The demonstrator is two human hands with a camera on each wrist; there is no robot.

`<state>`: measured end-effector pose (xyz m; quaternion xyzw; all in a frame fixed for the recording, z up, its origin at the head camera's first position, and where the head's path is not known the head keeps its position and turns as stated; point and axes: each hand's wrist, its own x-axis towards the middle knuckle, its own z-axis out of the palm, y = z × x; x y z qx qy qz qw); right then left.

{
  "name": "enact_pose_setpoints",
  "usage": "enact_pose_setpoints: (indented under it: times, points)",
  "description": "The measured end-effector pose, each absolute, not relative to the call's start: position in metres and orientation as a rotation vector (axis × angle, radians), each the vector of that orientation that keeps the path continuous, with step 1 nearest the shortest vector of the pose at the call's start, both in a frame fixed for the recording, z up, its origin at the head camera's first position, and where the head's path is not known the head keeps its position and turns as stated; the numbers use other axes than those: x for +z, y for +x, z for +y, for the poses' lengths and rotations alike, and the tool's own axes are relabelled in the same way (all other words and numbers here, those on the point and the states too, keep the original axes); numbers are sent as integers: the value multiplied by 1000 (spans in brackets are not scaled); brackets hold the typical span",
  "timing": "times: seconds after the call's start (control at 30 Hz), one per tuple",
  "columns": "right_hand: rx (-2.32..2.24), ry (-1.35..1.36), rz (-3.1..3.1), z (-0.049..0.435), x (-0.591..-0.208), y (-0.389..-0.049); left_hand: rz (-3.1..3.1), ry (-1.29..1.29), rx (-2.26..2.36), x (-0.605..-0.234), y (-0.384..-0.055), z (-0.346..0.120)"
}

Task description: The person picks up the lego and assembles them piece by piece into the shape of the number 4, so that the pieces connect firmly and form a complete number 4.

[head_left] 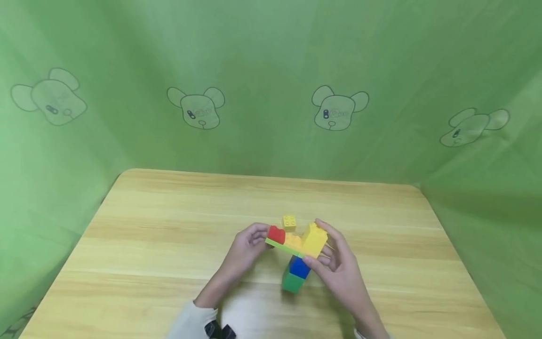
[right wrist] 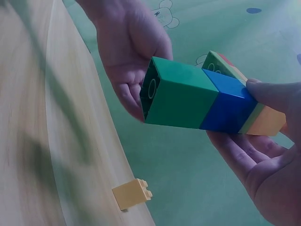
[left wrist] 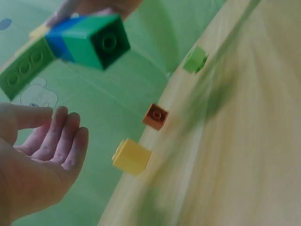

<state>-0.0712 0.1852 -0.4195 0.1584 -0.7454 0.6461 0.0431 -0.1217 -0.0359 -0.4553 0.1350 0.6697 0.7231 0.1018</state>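
My right hand (head_left: pixel 343 270) grips a toy brick build at its yellow end, thumb on the near side and fingers behind. The build has a light green plate (left wrist: pixel 29 66) with a red brick (head_left: pixel 276 234) on its left end and yellow bricks (head_left: pixel 314 240) on its right. A blue brick (right wrist: pixel 230 108) and a green brick (right wrist: pixel 181 94) hang stacked below the plate. My left hand (left wrist: pixel 51 160) is beside the red end, fingers loosely bent and apart from the build. In the right wrist view, the left hand is partly hidden behind the green brick.
On the wooden table (head_left: pixel 161 226) stands a loose yellow brick (head_left: pixel 289 222) behind the build. The left wrist view also shows an orange-brown brick (left wrist: pixel 155 117) and a light green brick (left wrist: pixel 195 60) on it. A green curtain (head_left: pixel 271 56) surrounds the table's back and sides.
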Motion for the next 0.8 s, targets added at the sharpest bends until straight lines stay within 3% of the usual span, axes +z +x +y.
enact_pose_setpoints:
  times: [0.27,0.57,0.8]
  points:
    - [1916,496,-2292,189,-413,-69,2327,431,1852,-464,-151,-17]
    - [1915,489,-2272,186,-409,-68,2571,963,1617,-476,-167,-8]
    - [1905,470,-2271,187,-407,-63,2520,960,1539,-486,-171,5]
